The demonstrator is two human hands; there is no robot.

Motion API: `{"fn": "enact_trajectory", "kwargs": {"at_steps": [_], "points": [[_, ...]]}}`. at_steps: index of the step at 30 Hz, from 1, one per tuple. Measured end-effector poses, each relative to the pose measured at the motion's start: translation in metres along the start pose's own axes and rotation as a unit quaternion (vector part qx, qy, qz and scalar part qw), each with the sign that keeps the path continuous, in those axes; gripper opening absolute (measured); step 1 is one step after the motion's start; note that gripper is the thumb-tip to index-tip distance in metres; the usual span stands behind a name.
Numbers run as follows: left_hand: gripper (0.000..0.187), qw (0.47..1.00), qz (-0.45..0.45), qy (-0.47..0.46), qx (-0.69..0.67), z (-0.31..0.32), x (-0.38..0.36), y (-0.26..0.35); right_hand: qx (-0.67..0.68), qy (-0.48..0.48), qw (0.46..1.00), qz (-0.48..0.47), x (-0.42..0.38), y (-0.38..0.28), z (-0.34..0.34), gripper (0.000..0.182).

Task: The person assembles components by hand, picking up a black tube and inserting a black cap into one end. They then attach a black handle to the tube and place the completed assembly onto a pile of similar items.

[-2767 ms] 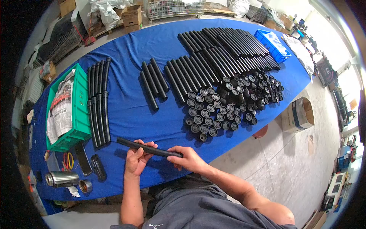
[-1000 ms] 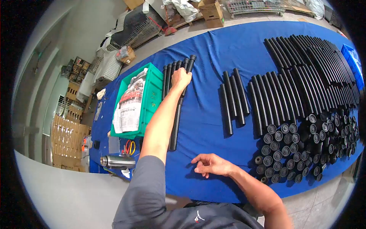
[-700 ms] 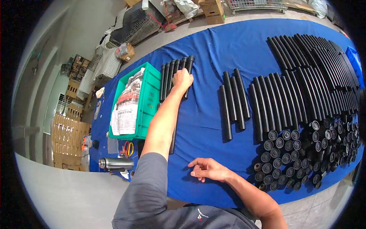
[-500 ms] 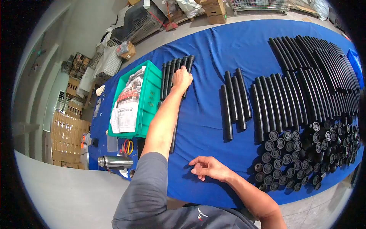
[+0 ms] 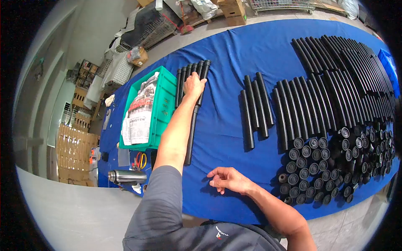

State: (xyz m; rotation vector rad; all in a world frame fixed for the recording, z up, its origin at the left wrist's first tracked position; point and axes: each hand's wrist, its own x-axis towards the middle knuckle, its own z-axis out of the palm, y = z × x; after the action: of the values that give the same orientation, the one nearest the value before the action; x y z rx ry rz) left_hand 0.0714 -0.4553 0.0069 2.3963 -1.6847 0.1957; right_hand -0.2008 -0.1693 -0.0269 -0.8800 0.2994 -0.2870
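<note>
My left hand [image 5: 193, 87] lies over a row of capped black tubes [image 5: 207, 67] beside the green crate. Its fingers spread across the tubes, with the thumb toward the right end; some fingertips are hard to make out. Another capped black tube [image 5: 191, 140] lies nearer me, along my left forearm. My right hand [image 5: 229, 180] hovers at or rests on the blue cloth near the front edge, fingers loosely bent and apart, holding nothing. To its upper right are several loose black tubes [image 5: 259, 104].
A green crate [image 5: 168, 90] holds newspaper [image 5: 140, 113]. Scissors [image 5: 141, 160] and a steel flask [image 5: 127, 176] lie at the left. Long rows of black tubes [image 5: 307, 106] and many round black caps [image 5: 303, 173] cover the right side of the blue cloth [image 5: 226, 125].
My left hand has slid slightly left over the tube row. My right hand stays nearly where it was. The view has shifted a little.
</note>
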Motion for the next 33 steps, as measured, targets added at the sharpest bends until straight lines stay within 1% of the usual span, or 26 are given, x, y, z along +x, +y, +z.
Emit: {"fn": "enact_trajectory", "kwargs": {"at_steps": [3, 6, 8, 10, 11, 12, 14, 15, 16, 19, 22, 29, 33], "points": [[0.042, 1.000, 0.023, -0.002, -0.008, -0.005, -0.004, -0.008, -0.007, 0.003, 1.000, -0.018, 0.000, 0.004, -0.001, 0.039], [0.039, 0.999, 0.021, 0.027, -0.020, -0.007, -0.007, -0.017, -0.012, 0.004, 1.000, -0.024, 0.000, 0.003, -0.001, 0.038], [0.034, 0.998, 0.045, 0.041, -0.036, -0.011, -0.006, -0.029, -0.017, 0.006, 1.000, -0.021, 0.000, 0.005, 0.000, 0.037], [0.034, 0.987, 0.112, 0.086, -0.070, -0.017, -0.005, -0.040, -0.021, 0.008, 0.999, -0.022, -0.001, 0.004, 0.001, 0.037], [0.036, 0.983, 0.141, 0.067, -0.099, -0.019, -0.006, -0.045, -0.024, 0.010, 0.999, -0.023, -0.001, 0.003, 0.001, 0.037], [0.042, 0.981, 0.144, 0.023, -0.130, -0.024, -0.010, -0.044, -0.027, 0.012, 0.999, -0.023, -0.001, 0.002, 0.002, 0.037], [0.049, 0.944, 0.303, 0.025, -0.131, -0.009, -0.012, -0.057, -0.029, 0.010, 0.999, -0.024, -0.001, 0.004, 0.001, 0.038], [0.053, 0.957, 0.280, -0.051, -0.063, -0.011, -0.022, -0.053, -0.031, 0.010, 0.999, -0.025, 0.000, 0.004, 0.001, 0.038], [0.052, 0.951, 0.296, -0.083, -0.034, -0.012, -0.031, -0.049, -0.029, 0.009, 0.999, -0.024, 0.001, 0.004, 0.001, 0.038], [0.054, 0.960, 0.244, -0.133, 0.041, -0.006, -0.045, -0.046, -0.026, 0.010, 0.999, -0.022, 0.000, 0.006, 0.000, 0.039], [0.055, 0.965, 0.230, -0.124, -0.028, 0.012, -0.040, -0.058, -0.025, 0.010, 0.999, -0.024, 0.000, 0.007, -0.001, 0.038], [0.053, 0.965, 0.224, -0.131, -0.037, 0.004, -0.043, -0.054, -0.036, 0.010, 0.999, -0.026, -0.001, 0.005, 0.001, 0.039], [0.055, 0.965, 0.221, -0.137, -0.036, 0.010, -0.037, -0.056, -0.056, 0.009, 0.998, -0.039, 0.000, 0.008, 0.001, 0.040]]}}
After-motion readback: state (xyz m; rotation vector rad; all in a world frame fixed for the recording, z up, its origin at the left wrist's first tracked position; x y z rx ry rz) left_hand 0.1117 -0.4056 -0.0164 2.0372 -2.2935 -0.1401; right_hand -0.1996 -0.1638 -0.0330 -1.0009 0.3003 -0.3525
